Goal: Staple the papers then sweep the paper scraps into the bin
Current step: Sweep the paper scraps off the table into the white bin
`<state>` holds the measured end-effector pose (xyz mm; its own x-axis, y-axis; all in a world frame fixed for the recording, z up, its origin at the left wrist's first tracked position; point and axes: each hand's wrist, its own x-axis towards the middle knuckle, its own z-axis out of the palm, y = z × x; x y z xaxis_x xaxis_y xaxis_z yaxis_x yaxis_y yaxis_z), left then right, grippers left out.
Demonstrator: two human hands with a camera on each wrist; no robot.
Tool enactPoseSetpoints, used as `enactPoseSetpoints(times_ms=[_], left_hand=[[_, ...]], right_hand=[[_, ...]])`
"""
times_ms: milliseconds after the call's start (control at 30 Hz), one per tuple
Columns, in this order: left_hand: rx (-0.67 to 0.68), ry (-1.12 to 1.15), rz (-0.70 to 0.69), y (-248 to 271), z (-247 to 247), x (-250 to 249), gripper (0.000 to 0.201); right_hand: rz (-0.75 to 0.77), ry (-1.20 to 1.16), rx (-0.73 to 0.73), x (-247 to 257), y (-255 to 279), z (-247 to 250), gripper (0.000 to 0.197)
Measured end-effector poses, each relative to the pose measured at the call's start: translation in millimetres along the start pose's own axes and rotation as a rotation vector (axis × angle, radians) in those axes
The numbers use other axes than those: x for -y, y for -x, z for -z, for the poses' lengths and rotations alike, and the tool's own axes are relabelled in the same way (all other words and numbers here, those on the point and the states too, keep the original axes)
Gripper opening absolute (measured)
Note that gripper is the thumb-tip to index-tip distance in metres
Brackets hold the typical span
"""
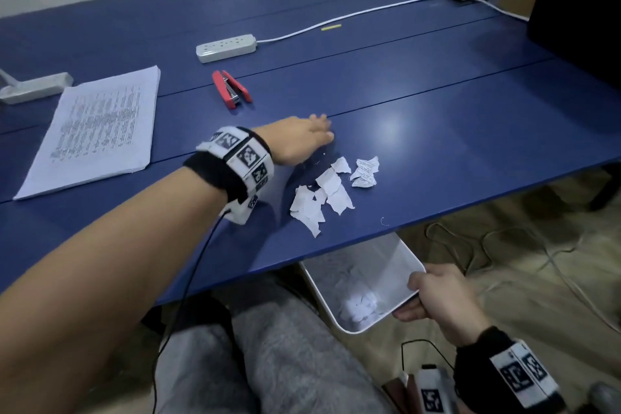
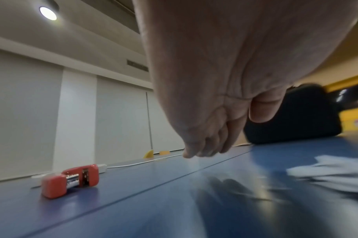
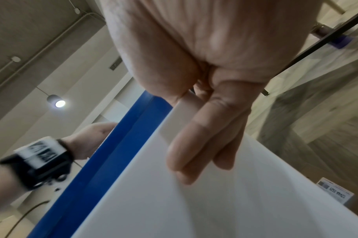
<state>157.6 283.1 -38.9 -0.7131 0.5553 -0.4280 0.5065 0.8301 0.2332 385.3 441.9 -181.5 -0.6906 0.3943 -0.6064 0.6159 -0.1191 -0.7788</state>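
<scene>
Torn white paper scraps (image 1: 331, 190) lie in a loose heap near the front edge of the blue table (image 1: 437, 131). My left hand (image 1: 302, 139) reaches over the table just behind and left of the heap, fingers straight and held together, holding nothing. In the left wrist view the scraps (image 2: 328, 173) lie to the right of my left hand (image 2: 204, 149). My right hand (image 1: 433, 296) grips the rim of a white bin (image 1: 363, 279) held tilted below the table edge, under the scraps; some scraps lie inside it. The stack of printed papers (image 1: 94, 131) lies at the left, the red stapler (image 1: 232, 89) behind my left hand.
A white power strip (image 1: 226, 48) with its cable lies further back, a second one (image 1: 33, 87) at the far left. A black object (image 1: 578, 10) stands at the right rear. Cables trail on the floor (image 1: 504, 245) beside the bin. My grey-trousered legs (image 1: 268, 363) are below the table.
</scene>
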Motion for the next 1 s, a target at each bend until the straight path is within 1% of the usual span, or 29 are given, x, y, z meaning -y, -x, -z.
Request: enactPoseSetpoints(times_ms=[67, 100, 167, 233, 300, 400, 533, 633, 800, 1000], left_hand=[[-0.034, -0.021, 0.042, -19.8, 7.5, -0.6, 0.057], [-0.029, -0.044, 0.067, -28.3, 9.0, -0.9, 0.057], [0.009, -0.087, 0.095, -39.3, 6.8, -6.1, 0.055], [0.054, -0.107, 0.087, -39.2, 1.5, -14.7, 0.053], [0.089, -0.101, 0.053, -28.9, -3.6, -24.7, 0.053], [0.152, -0.035, -0.005, -0.8, -12.4, -42.0, 0.059], [0.21, -0.139, -0.125, 33.7, -31.0, -63.7, 0.054], [0.221, -0.207, -0.179, 48.4, -46.6, -71.9, 0.052], [0.222, -0.161, -0.214, 68.3, -65.9, -81.9, 0.063], [0.217, -0.152, -0.292, 93.4, -90.6, -89.8, 0.064]], right_hand=[[-0.01, 0.001, 0.003, 0.0, -0.6, -1.2, 0.027], [-0.014, -0.001, 0.003, 0.8, -0.6, -1.6, 0.027], [-0.02, -0.01, 0.002, 3.6, 0.2, -1.0, 0.027], [-0.019, -0.021, 0.002, 6.4, 1.7, 0.9, 0.027], [-0.015, -0.032, -0.001, 7.6, 3.4, 3.0, 0.028], [-0.017, -0.033, -0.003, 6.7, 6.9, 4.9, 0.027], [-0.013, -0.039, -0.01, 3.9, 12.8, 8.2, 0.026], [-0.018, -0.056, -0.007, -0.3, 18.4, 9.6, 0.025], [-0.028, -0.069, -0.01, -8.9, 23.9, 10.6, 0.027], [-0.024, -0.071, -0.019, -11.4, 30.1, 12.1, 0.026]])
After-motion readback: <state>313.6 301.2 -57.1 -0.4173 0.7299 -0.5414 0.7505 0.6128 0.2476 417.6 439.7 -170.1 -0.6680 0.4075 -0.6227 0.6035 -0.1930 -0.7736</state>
